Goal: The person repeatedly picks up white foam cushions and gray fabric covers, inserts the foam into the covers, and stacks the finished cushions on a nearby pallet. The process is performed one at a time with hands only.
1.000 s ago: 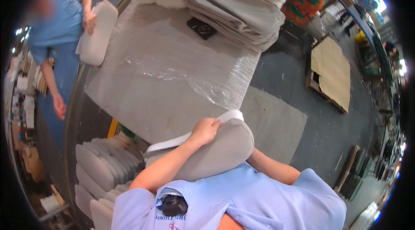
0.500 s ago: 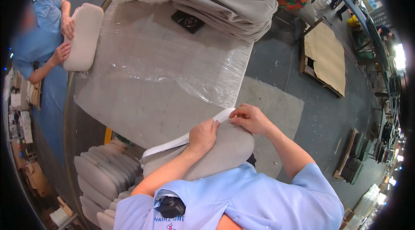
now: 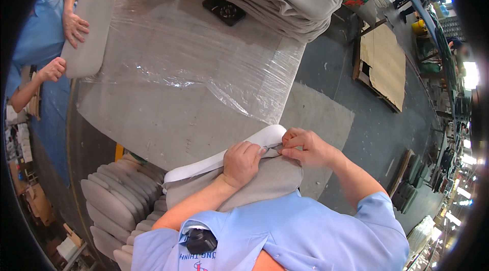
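Note:
A grey fabric cushion cover lies against my front at the near table edge. White padding shows in a long strip along its far side. My left hand is closed on the cover's edge, thumb toward the right. Close beside it, my right hand pinches the same edge near the cushion's right end. A dark gap shows in the fabric between the two hands.
The table is covered with clear plastic film. Stacked grey covers and a black device are at its far side. Finished grey cushions stand at lower left. A co-worker's hands hold another cushion at far left.
More white padding shows along the cover's far edge. My right hand has shifted slightly right and down, pulling the fabric edge up. The co-worker's hands have moved apart on their cushion.

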### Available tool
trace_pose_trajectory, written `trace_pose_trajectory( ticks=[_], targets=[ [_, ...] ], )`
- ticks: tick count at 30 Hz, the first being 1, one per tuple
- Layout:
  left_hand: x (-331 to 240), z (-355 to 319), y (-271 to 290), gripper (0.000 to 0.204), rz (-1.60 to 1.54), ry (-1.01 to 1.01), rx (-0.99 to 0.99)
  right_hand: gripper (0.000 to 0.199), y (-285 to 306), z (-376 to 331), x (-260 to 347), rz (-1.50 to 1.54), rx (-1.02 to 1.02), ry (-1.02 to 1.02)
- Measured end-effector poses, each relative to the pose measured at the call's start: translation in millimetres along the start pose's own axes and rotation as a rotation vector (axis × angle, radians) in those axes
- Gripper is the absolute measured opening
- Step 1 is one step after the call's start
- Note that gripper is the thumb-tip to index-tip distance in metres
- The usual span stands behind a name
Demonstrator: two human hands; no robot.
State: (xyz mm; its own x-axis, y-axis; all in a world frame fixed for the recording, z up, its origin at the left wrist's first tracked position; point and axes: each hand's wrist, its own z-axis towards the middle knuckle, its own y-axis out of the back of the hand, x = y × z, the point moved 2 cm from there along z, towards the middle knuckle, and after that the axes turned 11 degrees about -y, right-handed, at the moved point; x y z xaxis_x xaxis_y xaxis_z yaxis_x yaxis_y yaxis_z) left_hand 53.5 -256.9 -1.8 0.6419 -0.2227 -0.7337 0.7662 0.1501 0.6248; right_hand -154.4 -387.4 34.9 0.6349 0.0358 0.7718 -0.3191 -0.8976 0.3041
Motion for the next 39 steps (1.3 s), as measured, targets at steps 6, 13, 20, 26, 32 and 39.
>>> trace_pose_trajectory(
  ticks=[6,13,20,26,32,39],
  targets=[
    [-4,-3,4,0.015,0.033,-0.116,-0.015,0.023,12,32,17,-0.06,0.193,-0.216],
    [-6,-2,6,0.017,0.002,-0.195,-0.029,0.041,5,72,28,-0.357,0.548,0.037],
    [-7,-6,6,0.018,-0.033,-0.193,-0.031,0.025,3,101,29,-0.316,0.839,-0.153],
    [-3,-5,7,0.018,-0.047,-0.154,-0.036,0.01,4,99,27,-0.244,0.68,-0.098],
    [19,7,2,0.026,-0.323,0.439,0.104,0.008,-3,66,29,-0.377,0.062,0.16],
    [46,38,-2,0.041,-0.413,0.533,0.446,0.012,-9,88,11,-0.383,-0.034,0.002]
  ],
)
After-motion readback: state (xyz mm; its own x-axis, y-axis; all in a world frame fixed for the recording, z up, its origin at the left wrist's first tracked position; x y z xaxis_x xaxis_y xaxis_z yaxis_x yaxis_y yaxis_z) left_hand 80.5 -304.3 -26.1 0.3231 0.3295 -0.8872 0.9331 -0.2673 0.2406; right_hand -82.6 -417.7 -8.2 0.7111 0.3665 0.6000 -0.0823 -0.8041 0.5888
